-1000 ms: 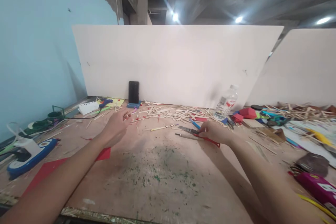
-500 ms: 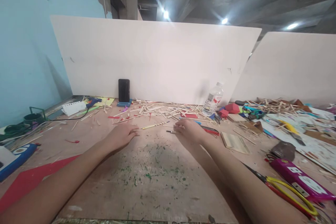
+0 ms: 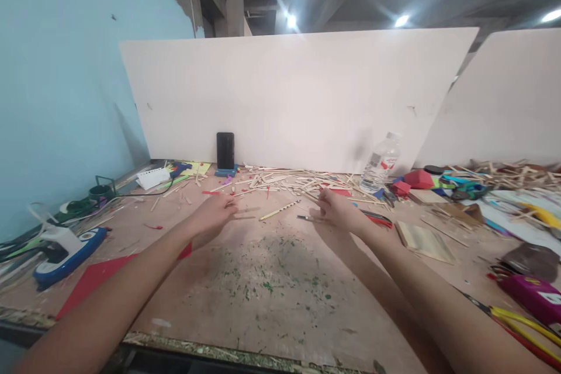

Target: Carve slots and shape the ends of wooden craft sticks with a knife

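My left hand [image 3: 219, 211] hovers over the left middle of the table, its fingers curled together; whether anything thin is between them is hidden. To its right lies a pale yellow patterned pencil [image 3: 279, 210], apart from both hands. My right hand [image 3: 339, 210] is at the near edge of a heap of thin wooden sticks [image 3: 280, 180], fingers bent and drawn together. Some stick ends show beside its fingertips, but I cannot make out what it grips. A thin dark-tipped tool [image 3: 302, 218] lies on the table just below that hand, partly in its shadow.
Green crumbs [image 3: 267, 286] are scattered in front. A phone [image 3: 225, 151] stands at the back, a water bottle [image 3: 380, 163] to the right. A wooden block [image 3: 424, 241], yellow-and-red-handled pliers [image 3: 521, 324] and a purple pack [image 3: 532, 298] lie right; a blue-white power strip [image 3: 72, 257] left.
The view has turned left. My left hand has lifted away from the pencil's left end, and its fingers have drawn together. My right hand has moved slightly away from the pencil, towards the sticks.
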Demonstrator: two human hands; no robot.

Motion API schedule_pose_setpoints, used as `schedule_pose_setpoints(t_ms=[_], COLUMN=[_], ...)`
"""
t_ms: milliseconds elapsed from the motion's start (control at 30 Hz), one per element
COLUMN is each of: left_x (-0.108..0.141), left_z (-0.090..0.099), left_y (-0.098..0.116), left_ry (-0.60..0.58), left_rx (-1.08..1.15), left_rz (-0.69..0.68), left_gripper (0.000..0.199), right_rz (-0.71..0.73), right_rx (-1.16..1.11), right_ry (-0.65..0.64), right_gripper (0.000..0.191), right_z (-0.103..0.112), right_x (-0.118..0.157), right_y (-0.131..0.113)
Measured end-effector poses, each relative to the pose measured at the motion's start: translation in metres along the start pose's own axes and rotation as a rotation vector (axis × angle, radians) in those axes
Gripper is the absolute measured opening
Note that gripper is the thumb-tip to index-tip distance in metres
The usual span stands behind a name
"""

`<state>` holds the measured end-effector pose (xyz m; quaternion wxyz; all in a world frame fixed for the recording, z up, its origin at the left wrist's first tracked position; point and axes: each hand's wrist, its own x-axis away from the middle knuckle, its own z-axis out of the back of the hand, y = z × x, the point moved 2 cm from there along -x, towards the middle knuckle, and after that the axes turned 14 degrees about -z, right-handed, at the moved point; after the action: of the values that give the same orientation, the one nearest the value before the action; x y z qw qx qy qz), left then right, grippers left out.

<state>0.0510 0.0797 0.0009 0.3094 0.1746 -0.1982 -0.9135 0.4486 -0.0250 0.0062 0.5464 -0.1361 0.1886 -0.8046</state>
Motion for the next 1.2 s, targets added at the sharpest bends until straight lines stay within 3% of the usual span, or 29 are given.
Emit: schedule_pose_setpoints(t_ms=[233, 433, 700, 833, 1000, 1200], left_x=[0.008, 0.011, 0.022, 0.023, 0.015, 0.015], left_z=[0.012, 0.008, 0.010, 0.007, -0.015, -0.032], left_y=[0.000, 0.008, 0.028, 0.040, 0.055, 0.067], left_ry=[-0.078, -0.170, -0.241, -0.141, -0.002, 0.038], left_rx=[0.158, 0.270, 0.449, 0.670, 0.944, 1.147], left_rz=[0.012, -0.009, -0.026, -0.054, -0.077, -0.118], left_gripper=[0.042, 0.042, 0.039, 0.042, 0.043, 0.047], right_rz=[0.143, 0.257, 0.244, 0.210, 0.214, 0.222], right_rx=[-0.385, -0.496, -0.527, -0.566, -0.657, -0.696], right_ry=[-0.261, -0.404, -0.428, -0.416, -0.350, -0.293], right_gripper=[0.044, 0.042, 0.041, 0.041, 0.042, 0.041], right_z=[0.020, 0.018, 0.016, 0.010, -0.006, -0.018], right_x=[0.025, 0.048, 0.048, 0.048, 0.059, 0.076], right_y=[-0.022, -0.044, -0.044, -0.047, -0.063, -0.079])
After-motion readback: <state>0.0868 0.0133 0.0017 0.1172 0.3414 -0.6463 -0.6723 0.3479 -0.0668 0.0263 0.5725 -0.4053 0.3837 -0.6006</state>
